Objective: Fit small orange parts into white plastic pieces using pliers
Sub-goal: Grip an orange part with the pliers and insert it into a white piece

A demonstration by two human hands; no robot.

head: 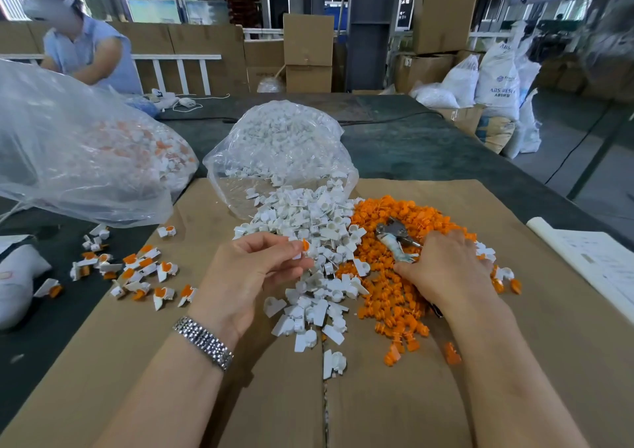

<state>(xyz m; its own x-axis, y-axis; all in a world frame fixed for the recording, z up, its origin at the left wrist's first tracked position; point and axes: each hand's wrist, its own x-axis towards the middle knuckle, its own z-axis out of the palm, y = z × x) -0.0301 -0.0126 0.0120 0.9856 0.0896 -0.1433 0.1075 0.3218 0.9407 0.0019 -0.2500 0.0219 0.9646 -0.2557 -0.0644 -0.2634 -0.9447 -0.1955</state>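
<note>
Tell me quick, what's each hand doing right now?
Left hand: pinches a white piece with an orange part.
Right hand: grips the pliers.

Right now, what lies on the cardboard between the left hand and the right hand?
In the head view, loose white plastic pieces fill the stretch between the left hand and the right hand, meeting the orange parts pile.

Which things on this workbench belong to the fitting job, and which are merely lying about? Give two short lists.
Belonging to the job:
- pliers, held by the right hand
- white piece with orange part, pinched by the left hand
- white pieces heap
- orange parts heap
- finished pieces

Lying about:
- paper sheet
- white cable
- cardboard boxes
</note>
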